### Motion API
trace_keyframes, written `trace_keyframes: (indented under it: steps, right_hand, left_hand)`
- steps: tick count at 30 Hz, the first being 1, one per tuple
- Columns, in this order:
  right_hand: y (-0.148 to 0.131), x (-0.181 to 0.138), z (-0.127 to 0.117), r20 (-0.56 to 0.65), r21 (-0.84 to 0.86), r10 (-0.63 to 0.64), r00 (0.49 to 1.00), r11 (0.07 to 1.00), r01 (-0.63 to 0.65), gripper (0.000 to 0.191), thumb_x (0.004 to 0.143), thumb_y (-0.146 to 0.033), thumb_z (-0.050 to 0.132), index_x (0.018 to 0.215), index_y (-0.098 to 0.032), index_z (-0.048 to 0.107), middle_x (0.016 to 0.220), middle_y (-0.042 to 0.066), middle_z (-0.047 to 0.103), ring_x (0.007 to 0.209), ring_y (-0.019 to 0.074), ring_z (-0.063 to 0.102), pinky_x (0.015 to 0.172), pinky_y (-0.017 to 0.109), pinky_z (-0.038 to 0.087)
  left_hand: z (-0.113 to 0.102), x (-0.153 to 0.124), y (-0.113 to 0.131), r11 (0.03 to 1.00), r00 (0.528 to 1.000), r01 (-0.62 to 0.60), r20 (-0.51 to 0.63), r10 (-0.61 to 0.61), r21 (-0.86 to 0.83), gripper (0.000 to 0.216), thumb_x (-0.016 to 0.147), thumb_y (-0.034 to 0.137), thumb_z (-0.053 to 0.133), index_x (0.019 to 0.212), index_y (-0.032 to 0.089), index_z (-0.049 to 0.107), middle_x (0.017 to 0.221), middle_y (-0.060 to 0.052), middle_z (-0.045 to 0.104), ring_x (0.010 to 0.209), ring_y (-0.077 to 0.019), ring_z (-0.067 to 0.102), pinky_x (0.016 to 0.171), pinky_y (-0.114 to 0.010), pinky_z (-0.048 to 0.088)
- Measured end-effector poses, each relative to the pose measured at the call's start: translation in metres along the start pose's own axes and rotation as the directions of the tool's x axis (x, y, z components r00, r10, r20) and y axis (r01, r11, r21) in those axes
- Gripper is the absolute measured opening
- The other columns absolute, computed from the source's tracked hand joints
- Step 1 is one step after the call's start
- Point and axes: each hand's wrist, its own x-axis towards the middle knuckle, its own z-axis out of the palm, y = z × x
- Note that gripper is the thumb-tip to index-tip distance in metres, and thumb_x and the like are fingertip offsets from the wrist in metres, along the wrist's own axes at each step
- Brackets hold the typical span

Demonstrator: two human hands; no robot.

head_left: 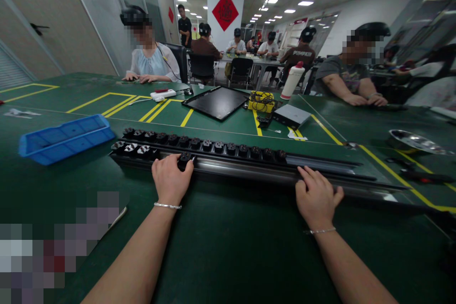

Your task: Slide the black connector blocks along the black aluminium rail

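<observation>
Touching a long black rail (242,170), lying lengthwise left to right on the tabletop (235,242), slanting nearer rightward; pinching a black block (185,156) with left hand (172,176), resting loosely spread right hand (317,197) farther right, with a blue tray (67,141) at left

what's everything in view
rails: several, black, front centre
blocks: over a dozen, black, on rails
bin: 1, blue, left
panel: 1, black, beyond rails
power strip: 1, white, left of panel
cable-draped box: 1, yellow, right of panel
flat box: 1, grey, near bottle
bottle: 1, white, behind flat box
bowl: 1, silver, right
table: 1, green, foreground
people: several, mixed clothing, background
chairs: several, black, background
left hand: 1, bare, at a block
right hand: 1, bare, on front rail
</observation>
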Motion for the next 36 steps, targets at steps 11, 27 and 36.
trace_keyframes:
  steps: [11, 27, 36]
  right_hand:
    - [0.0008, -0.0005, 0.0010, -0.015, -0.003, -0.006, 1.000, 1.000, 0.006, 0.041, 0.083, -0.029, 0.033, 0.114, -0.023, 0.059, 0.125, 0.005, 0.055, 0.117, 0.0258, 0.043, 0.100, 0.062, 0.013]
    - [-0.0008, -0.0005, -0.0019, 0.025, -0.013, 0.003, 1.000, 1.000, -0.003, 0.043, 0.083, -0.031, 0.029, 0.115, -0.024, 0.057, 0.126, 0.005, 0.053, 0.117, 0.0255, 0.041, 0.100, 0.059, 0.012]
    - [-0.0006, -0.0004, -0.0008, 0.012, -0.011, 0.006, 1.000, 1.000, -0.006, 0.043, 0.082, -0.031, 0.030, 0.114, -0.024, 0.058, 0.126, 0.005, 0.054, 0.117, 0.0251, 0.041, 0.100, 0.059, 0.011]
  left_hand:
    - [-0.0013, -0.0007, 0.0011, 1.000, 1.000, 0.003, -0.017, -0.003, -0.021, 0.037, 0.071, 0.045, 0.052, 0.093, 0.017, 0.061, 0.086, -0.009, 0.065, 0.093, -0.0254, 0.056, 0.100, -0.043, 0.028]
    - [-0.0012, 0.0005, 0.0005, 0.999, 1.000, 0.026, 0.008, -0.025, -0.047, 0.037, 0.070, 0.047, 0.052, 0.092, 0.019, 0.061, 0.085, -0.007, 0.065, 0.094, -0.0251, 0.056, 0.102, -0.043, 0.026]
    - [-0.0003, 0.0000, -0.0001, 0.999, 1.000, 0.025, 0.004, -0.025, -0.048, 0.038, 0.069, 0.048, 0.053, 0.093, 0.020, 0.062, 0.087, -0.007, 0.066, 0.095, -0.0247, 0.056, 0.102, -0.043, 0.025]
